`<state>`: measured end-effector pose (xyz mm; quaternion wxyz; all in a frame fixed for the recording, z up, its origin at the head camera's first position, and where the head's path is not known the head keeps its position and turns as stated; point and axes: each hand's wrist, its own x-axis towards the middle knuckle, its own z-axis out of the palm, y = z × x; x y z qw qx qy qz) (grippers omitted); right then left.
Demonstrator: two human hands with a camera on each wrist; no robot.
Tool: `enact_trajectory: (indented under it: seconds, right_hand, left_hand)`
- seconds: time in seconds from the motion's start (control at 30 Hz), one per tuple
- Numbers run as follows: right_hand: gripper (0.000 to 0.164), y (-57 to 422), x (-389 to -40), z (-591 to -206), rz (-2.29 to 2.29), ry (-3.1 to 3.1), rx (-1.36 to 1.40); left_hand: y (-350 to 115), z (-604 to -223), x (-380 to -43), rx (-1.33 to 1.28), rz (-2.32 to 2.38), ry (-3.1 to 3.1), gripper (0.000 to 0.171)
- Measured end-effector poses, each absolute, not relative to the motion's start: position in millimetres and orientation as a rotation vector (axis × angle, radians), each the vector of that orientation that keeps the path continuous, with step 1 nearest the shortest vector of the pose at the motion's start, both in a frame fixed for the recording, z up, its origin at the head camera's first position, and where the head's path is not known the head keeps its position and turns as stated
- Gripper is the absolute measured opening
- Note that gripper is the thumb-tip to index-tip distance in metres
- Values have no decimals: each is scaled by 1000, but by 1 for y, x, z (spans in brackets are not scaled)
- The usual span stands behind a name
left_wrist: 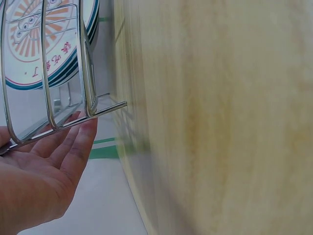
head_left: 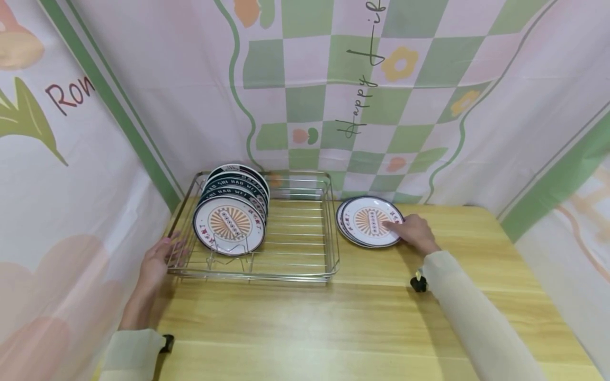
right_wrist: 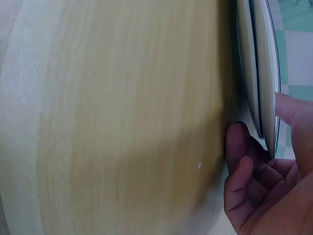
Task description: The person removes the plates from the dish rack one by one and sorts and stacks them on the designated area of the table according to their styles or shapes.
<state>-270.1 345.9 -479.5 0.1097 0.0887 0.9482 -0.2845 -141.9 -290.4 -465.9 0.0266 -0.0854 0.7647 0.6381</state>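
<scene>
A silver wire dish rack [head_left: 290, 277] stands on the wooden table, with several round plates [head_left: 230, 227] leaning upright in its left part. My left hand [head_left: 153, 262] grips the rack's left side, thumb over the rail; in the left wrist view its fingers [left_wrist: 73, 152] reach under the wires. Right of the rack lies a small stack of white plates with dark rims. At the stack's right edge, my right hand [head_left: 414, 233] pinches the top plate [head_left: 369, 222], thumb on its face. Curled fingers [right_wrist: 239, 181] sit below the rim in the right wrist view.
The light wooden table [head_left: 295, 328] extends in front of the rack and to the right of the stack. A printed cloth [head_left: 305, 63] with green checks hangs right behind them. Another cloth panel [head_left: 86, 174] borders the left side.
</scene>
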Motion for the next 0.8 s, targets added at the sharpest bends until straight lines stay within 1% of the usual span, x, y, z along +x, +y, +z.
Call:
enact_trajectory:
  seconds: [0.17,0.53,0.8]
  right_hand:
    - [59,341,-269,-479,-805,2795,224]
    - [66,336,-270,-486,-752,2798,223]
    - [68,335,-270,-484,-719,2801,233]
  left_hand:
    - [-291,-466,-141,-272,1955,2372,58]
    - [-290,-466,-140,-281,1936,2373,59]
    - [-289,-465,-140,-271,1958,2372,56]
